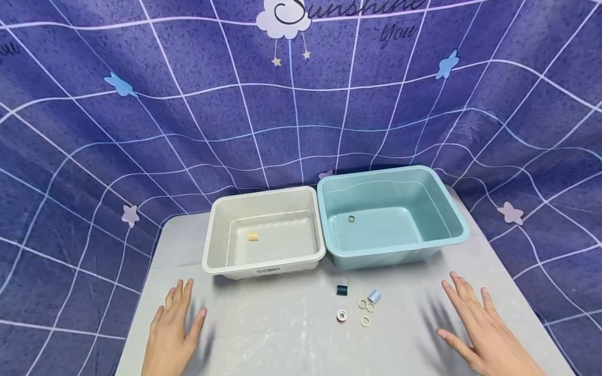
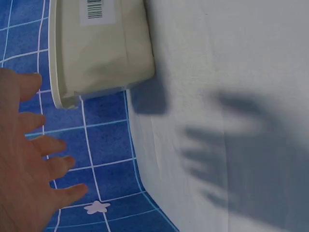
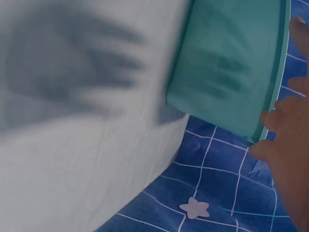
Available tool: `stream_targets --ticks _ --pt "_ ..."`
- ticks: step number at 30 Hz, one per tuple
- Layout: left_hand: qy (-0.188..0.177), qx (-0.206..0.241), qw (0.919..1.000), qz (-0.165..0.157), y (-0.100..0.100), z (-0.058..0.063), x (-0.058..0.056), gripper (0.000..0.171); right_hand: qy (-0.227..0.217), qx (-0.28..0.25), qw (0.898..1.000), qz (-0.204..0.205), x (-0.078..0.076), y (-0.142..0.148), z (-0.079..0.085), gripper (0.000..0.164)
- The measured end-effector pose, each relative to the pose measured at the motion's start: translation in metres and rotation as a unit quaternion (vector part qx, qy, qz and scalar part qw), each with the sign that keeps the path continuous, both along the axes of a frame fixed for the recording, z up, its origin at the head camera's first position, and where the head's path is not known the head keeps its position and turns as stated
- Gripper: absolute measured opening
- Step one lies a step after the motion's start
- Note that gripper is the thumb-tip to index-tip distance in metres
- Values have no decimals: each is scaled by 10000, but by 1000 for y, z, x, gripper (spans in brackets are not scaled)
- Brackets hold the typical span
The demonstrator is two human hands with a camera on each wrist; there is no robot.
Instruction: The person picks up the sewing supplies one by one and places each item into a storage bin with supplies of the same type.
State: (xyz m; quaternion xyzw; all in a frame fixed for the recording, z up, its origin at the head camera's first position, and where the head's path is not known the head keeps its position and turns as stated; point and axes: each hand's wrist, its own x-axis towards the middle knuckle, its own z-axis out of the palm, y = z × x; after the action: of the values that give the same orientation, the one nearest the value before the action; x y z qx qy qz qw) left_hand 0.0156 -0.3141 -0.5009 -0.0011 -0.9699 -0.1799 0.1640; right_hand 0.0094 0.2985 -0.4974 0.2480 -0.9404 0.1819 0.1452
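Both hands hover over the table with fingers spread, holding nothing. My left hand [image 1: 173,329] is at the lower left, in front of the white bin [image 1: 263,266]. On the lower right is my right hand [image 1: 484,329], nearest the teal bin [image 1: 400,250]. Between the hands lie a dark thread spool [image 1: 342,290], a light blue thread spool [image 1: 374,296], a spool standing on end [image 1: 342,315] and several cream rings, one ring [image 1: 365,321] closest to the front. A yellow spool [image 1: 253,236] lies in the white bin; a greenish ring [image 1: 351,219] lies in the teal one.
The two bins stand side by side at the back of the grey-white table [image 1: 263,334]. A blue curtain [image 1: 301,120] with white grid lines and stars hangs behind and around the table. A barcode label [image 2: 96,10] marks the white bin's front.
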Motion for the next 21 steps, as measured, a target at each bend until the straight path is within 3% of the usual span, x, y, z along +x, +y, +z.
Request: stream_targets --ticks 4,8,15,21 --pt "89 285 9995 136 3 3 -3 72 -39 -19 10000 10 -2 -3 2 99" --pt "40 575 9971 490 8 8 -5 67 -39 -57 10000 37 -5 -8 2 98" --pt "-295 1091 9858 1240 16 19 -11 60 17 -164 9998 142 -10 -18 -2 94" --pt "-211 1449 9783 1465 20 24 -17 57 143 -358 9991 189 -11 -25 -10 88"
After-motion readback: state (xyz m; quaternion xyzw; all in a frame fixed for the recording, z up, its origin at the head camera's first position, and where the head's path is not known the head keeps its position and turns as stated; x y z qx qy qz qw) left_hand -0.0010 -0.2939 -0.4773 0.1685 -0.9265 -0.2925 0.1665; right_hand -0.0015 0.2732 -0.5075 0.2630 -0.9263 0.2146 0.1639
